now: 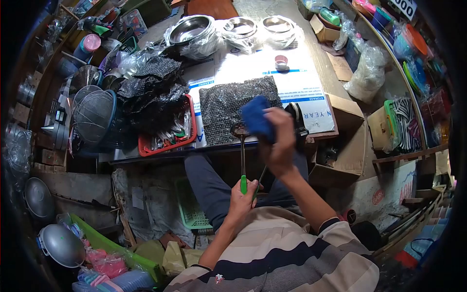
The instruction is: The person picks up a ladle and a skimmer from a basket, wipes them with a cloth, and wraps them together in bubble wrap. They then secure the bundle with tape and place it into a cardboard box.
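My left hand [242, 197] is closed around the green handle of a metal ladle [242, 155], whose round head lies over the edge of a black bubble-wrap sheet [221, 109]. A second thin metal shaft shows beside that handle, at the same hand. To the right, my right hand [279, 138] is raised and grips a bunched blue cloth [258, 117], slightly blurred. The cloth is close to the ladle's head; whether they touch is unclear. A roll of tape [281, 61] stands on the table [316, 114] behind the bubble wrap.
Plastic-wrapped metal bowls [190, 30] line the table's back. A red basket [192, 134] of small packets and crumpled black wrap [153, 92] are at the left. An open cardboard box [348, 146] stands right of the table, and a green crate [194, 219] sits below.
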The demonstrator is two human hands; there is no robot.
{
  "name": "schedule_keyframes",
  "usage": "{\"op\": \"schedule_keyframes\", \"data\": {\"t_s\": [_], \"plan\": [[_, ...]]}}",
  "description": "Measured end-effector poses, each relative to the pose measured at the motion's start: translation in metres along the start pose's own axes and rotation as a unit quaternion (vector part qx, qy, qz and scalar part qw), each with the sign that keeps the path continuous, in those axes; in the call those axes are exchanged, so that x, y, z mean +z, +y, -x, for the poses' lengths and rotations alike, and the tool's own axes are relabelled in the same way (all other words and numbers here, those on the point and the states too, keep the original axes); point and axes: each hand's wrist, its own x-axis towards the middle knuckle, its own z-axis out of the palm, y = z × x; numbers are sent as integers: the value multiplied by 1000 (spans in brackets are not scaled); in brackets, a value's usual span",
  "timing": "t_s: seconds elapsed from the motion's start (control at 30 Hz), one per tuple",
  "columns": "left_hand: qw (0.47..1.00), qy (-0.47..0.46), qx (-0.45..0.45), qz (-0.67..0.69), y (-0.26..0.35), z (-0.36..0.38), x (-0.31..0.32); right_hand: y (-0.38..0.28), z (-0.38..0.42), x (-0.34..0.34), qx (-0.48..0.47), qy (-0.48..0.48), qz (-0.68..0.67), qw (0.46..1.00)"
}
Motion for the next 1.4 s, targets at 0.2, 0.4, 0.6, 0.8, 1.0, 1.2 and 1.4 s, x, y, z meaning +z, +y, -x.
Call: {"op": "schedule_keyframes", "data": {"t_s": [0.2, 0.4, 0.6, 0.8, 1.0, 1.2, 1.4], "plan": [[997, 35, 61, -35, -6, -1, -16, -22, 60, 30, 99, -204, 7, 974], [1000, -5, 25, -13, -9, 6, -8, -16, 44, 28, 94, -125, -23, 987], [1000, -18, -7, -19, 11, 13, 16, -13, 41, 24, 21, 6, -9, 1000], [999, 2, 37, -3, 1, 5, 2, -26, 51, 25, 143, -148, -11, 979], [981, -1, 154, -115, -10, -2, -27, -42, 66, 16, 133, -283, -76, 947], [991, 19, 64, -118, -3, 4, -9, -39, 49, 32, 132, -131, -17, 983], [915, 112, 251, -296, -4, -10, -43, -53, 81, 22, 116, -247, -124, 954]]}}
